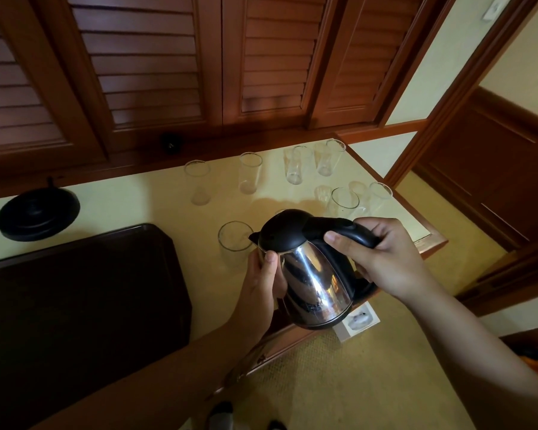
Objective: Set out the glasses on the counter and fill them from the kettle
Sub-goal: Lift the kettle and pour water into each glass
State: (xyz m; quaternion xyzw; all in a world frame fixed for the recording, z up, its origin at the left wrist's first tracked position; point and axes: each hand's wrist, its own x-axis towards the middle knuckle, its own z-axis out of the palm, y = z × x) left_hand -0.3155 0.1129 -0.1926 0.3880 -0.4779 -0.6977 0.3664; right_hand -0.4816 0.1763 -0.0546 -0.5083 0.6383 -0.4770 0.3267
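Observation:
A steel kettle [314,280] with a black lid and handle hangs tilted above the counter's front edge. My right hand [382,259] grips its black handle. My left hand [261,280] holds the kettle's steel side, thumb on the front. The spout points at a clear glass [234,240] standing just beyond it. Several more clear glasses stand on the yellow counter [156,197]: one [198,181] and another [249,172] at the back, and a cluster [345,200] to the right. Whether any glass holds water is unclear.
A dark tray [75,290] fills the counter's left front. The black kettle base [38,214] sits at the far left. Wooden louvred doors [149,66] rise behind the counter. The counter ends at a wooden edge [429,240] on the right, with carpet below.

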